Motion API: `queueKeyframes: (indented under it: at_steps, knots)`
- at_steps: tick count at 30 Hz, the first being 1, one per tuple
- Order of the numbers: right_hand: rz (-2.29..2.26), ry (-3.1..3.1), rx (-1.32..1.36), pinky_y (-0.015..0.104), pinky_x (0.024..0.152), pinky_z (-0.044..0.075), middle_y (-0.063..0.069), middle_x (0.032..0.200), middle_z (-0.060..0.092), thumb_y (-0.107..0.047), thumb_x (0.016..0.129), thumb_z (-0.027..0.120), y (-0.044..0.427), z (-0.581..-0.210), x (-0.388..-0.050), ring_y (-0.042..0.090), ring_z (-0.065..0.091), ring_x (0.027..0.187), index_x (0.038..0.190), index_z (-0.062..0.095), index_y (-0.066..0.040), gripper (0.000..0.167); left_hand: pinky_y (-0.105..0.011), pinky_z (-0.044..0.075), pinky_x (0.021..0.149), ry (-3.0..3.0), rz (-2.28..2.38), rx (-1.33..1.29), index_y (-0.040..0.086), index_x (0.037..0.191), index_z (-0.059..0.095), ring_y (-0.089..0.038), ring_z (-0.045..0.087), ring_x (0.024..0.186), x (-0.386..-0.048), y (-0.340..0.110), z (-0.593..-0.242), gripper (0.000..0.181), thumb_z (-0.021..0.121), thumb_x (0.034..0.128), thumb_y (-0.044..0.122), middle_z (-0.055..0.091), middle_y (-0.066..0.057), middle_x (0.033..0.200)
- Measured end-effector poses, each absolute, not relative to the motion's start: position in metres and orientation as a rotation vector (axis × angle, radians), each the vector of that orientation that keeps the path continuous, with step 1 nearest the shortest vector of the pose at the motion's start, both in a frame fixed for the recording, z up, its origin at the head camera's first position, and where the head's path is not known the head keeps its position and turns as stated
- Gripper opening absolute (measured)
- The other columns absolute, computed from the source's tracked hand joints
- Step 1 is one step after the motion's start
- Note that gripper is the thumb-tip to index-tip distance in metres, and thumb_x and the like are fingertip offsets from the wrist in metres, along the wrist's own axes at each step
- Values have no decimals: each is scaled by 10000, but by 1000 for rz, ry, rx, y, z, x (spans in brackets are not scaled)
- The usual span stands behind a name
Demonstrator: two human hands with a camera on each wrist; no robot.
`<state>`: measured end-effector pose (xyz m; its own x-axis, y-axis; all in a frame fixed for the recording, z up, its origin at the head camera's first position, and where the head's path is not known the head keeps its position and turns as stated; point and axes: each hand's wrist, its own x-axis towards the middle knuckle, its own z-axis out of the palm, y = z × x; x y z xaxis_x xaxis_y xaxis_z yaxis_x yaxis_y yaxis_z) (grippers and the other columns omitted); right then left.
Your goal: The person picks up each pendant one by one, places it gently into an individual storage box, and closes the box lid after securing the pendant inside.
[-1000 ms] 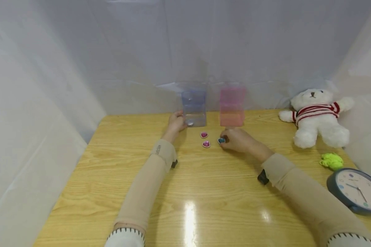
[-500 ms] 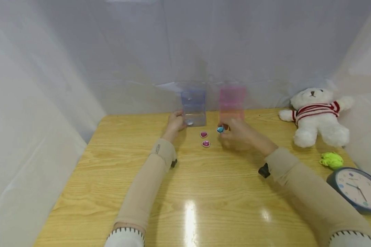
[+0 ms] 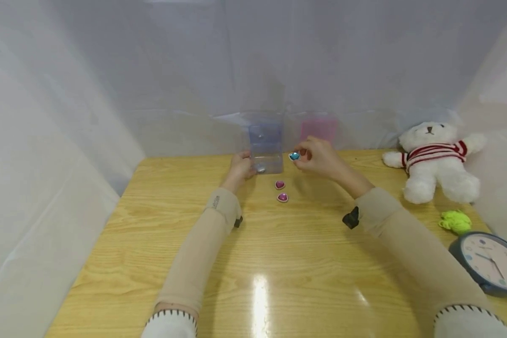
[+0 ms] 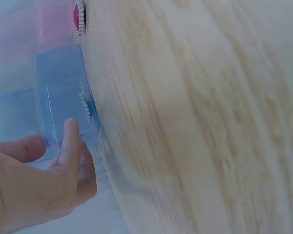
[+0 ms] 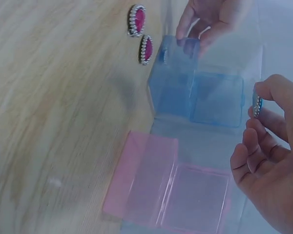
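Note:
My right hand (image 3: 320, 158) pinches a blue heart-shaped gem (image 3: 294, 156) with a beaded silver rim between thumb and fingers, raised above the table to the right of the clear blue box. In the right wrist view the gem (image 5: 257, 104) appears edge-on, beside the raised blue lid (image 5: 217, 100). My left hand (image 3: 240, 167) holds the left end of the blue box (image 3: 267, 163), its lid up. Through the box wall, another silver-rimmed gem (image 4: 85, 106) shows inside. Two pink gems (image 3: 280, 185) (image 3: 282, 197) lie on the table in front of the box.
A pink clear box (image 5: 141, 180) with its lid up stands right of the blue one, partly hidden by my right hand in the head view. A white teddy bear (image 3: 435, 176), yellow-green yarn (image 3: 455, 221) and a round clock (image 3: 490, 263) are on the right. White sheeting (image 3: 186, 84) rises behind.
My right hand has lifted the blue gem off the table and carried it up and left, toward the blue box. The left hand stays at the box.

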<state>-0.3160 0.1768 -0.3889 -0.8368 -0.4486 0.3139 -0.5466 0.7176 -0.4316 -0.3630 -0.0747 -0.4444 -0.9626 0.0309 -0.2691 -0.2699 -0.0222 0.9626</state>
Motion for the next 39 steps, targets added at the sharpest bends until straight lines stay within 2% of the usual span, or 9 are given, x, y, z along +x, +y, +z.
queueKeyframes:
  at_steps: [7, 16, 19, 27, 35, 39]
  knots:
    - [813, -2751, 779, 411, 773, 543, 178, 992, 694, -166, 900, 769, 164, -386, -331, 315, 643, 880, 1178, 754, 5, 327, -466, 503, 1202, 2023, 2090, -265, -56, 1598, 349, -402, 533, 1386, -363, -76, -443, 590, 372, 1010, -84, 408, -252, 1633]
    - [872, -2723, 745, 418, 809, 568, 178, 968, 700, -146, 908, 770, 151, -392, -349, 310, 666, 891, 1152, 765, 7, 288, -427, 553, 1089, 2032, 2103, -280, -46, 1577, 398, -273, 596, 1103, -364, -73, -444, 564, 412, 1014, -68, 528, -263, 1517]
    - [880, -2735, 739, 428, 818, 587, 184, 956, 701, -142, 907, 767, 147, -395, -354, 321, 682, 891, 1146, 766, 16, 287, -417, 565, 1073, 2042, 2110, -291, -48, 1568, 414, -275, 607, 1107, -364, -73, -444, 553, 429, 1015, -63, 553, -266, 1492]
    - [900, -2839, 653, 414, 824, 578, 162, 1028, 697, -202, 932, 769, 136, -405, -365, 302, 659, 945, 1190, 754, -16, 318, -457, 535, 1157, 2022, 2132, -321, -55, 1561, 423, -322, 615, 1192, -365, -73, -446, 538, 441, 1023, -61, 529, -265, 1521]
    - [834, -2919, 534, 403, 789, 547, 102, 1067, 667, -291, 942, 765, 123, -418, -371, 264, 614, 961, 1187, 758, -97, 312, -374, 602, 1053, 2037, 2125, -331, -49, 1556, 436, -238, 609, 1050, -363, -72, -447, 517, 459, 1039, -32, 536, -267, 1506]
    - [787, -2946, 502, 417, 788, 544, 96, 1071, 638, -309, 935, 765, 119, -422, -374, 261, 598, 967, 1178, 758, -104, 318, -403, 586, 1096, 2046, 2135, -335, -47, 1548, 449, -295, 628, 1143, -361, -71, -449, 507, 466, 1042, -21, 524, -264, 1521]
